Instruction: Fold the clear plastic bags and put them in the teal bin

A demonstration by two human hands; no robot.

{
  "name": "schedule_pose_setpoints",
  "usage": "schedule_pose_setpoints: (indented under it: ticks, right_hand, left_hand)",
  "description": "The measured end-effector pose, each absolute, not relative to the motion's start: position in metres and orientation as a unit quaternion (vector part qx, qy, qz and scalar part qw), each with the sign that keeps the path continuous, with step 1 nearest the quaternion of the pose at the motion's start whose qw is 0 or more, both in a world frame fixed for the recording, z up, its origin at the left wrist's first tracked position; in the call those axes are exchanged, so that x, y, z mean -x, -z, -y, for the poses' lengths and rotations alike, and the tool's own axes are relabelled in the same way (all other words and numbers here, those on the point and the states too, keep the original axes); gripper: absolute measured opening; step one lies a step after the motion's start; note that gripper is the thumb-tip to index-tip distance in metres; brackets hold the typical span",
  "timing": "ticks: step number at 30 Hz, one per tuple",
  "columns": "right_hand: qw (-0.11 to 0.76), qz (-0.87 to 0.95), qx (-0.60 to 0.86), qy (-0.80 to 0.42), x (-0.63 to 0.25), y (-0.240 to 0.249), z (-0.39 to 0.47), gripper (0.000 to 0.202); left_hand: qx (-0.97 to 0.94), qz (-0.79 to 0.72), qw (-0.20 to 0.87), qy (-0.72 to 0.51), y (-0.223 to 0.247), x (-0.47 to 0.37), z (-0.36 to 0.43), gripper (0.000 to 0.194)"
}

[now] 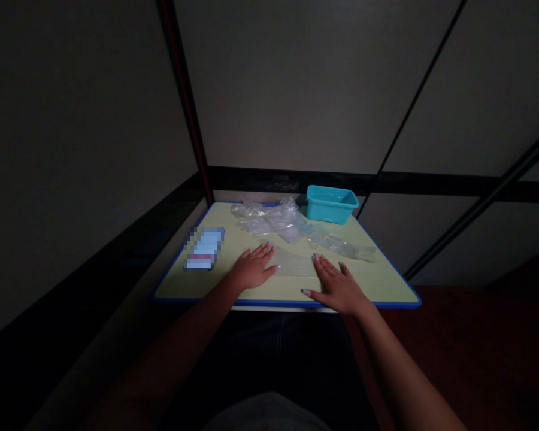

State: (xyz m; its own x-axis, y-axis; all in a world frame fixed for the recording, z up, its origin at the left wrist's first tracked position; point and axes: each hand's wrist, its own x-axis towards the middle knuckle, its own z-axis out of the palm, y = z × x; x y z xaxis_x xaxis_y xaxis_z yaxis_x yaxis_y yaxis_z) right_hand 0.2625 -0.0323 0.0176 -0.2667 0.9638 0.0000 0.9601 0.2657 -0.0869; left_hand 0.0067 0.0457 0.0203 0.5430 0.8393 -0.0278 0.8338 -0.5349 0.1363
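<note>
Can see, around the table's [386, 287] middle, a turquoise tub [327, 211] at one o'clock, pixelated device [205, 248] at nine, dark red floor [453, 347] at four.

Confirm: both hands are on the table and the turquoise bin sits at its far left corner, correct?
No, the head view shows the turquoise bin at the far right corner; the left hand and right hand are on the table.

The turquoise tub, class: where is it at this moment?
In the head view, the turquoise tub stands at the far right corner of the table, with crumpled clear plastic to its left.
</note>
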Motion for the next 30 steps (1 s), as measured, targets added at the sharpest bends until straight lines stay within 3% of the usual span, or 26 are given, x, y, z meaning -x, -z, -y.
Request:
schedule_pose_setpoints:
  ticks: [22, 30]
  right_hand:
    - [0.026, 0.793, 0.607, -0.046, -0.261, -0.021, 0.033, 0.093]
    - [0.039, 0.795, 0.604, -0.042, -0.261, -0.02, 0.034, 0.098]
  left_hand:
    - [-0.835, -0.548, 0.048, -0.002, -0.018, 0.011, -0.049, 0.076]
    - [-0.831, -0.556, 0.003, -0.015, -0.022, 0.015, -0.043, 0.072]
